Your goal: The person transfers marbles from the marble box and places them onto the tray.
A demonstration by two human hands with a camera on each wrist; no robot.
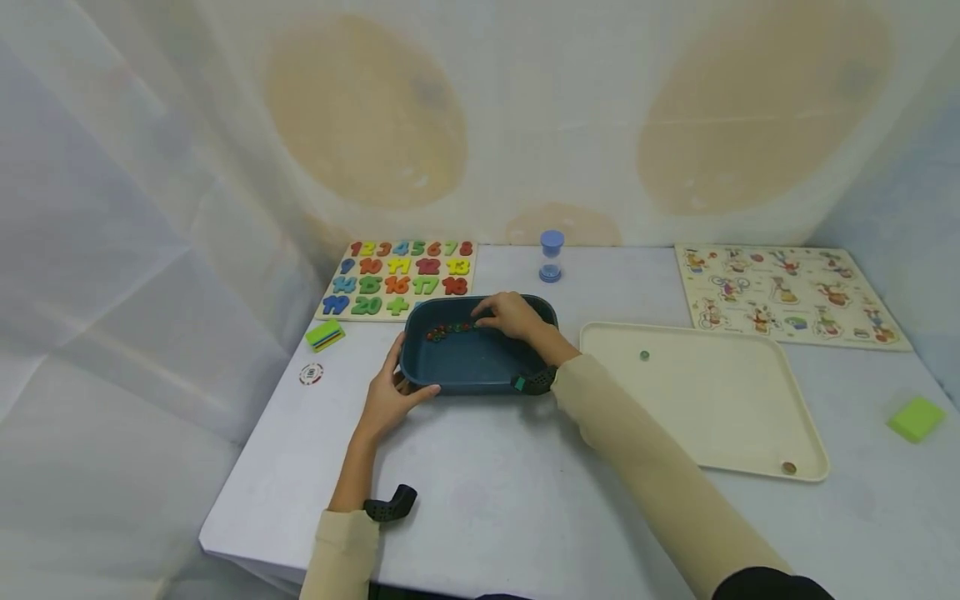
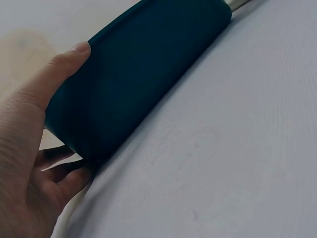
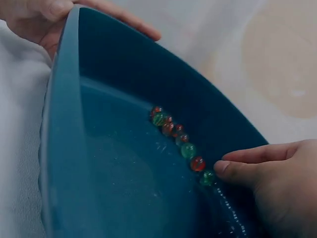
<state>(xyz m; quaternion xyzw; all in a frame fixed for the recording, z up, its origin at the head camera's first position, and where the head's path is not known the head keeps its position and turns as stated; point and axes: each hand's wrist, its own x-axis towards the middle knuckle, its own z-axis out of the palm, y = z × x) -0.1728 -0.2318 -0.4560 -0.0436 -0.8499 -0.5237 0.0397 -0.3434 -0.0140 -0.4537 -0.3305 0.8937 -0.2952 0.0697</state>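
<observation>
My left hand [image 1: 386, 400] grips the near left corner of a dark blue plastic bin [image 1: 480, 387], thumb along its near wall and the other fingers around its lower left side. In the right wrist view, several red and green glass marbles [image 3: 188, 150] lie in a row along the bin's far wall. Down inside the bin is my right hand [image 1: 513, 317]. Its thumb and index finger are close together beside the green marble [image 3: 207, 178] at the row's end, and no marble shows between them. Whether the fingertips touch that marble is hard to tell.
To the right lies a cream tray [image 1: 705, 400] holding a green marble [image 1: 644, 355] and a brownish one [image 1: 788, 468]. Behind stand a number puzzle [image 1: 397, 279], a blue sand timer [image 1: 551, 256] and a picture board [image 1: 791, 296]. Green blocks [image 1: 916, 419] and a round chip [image 1: 311, 374] lie outward.
</observation>
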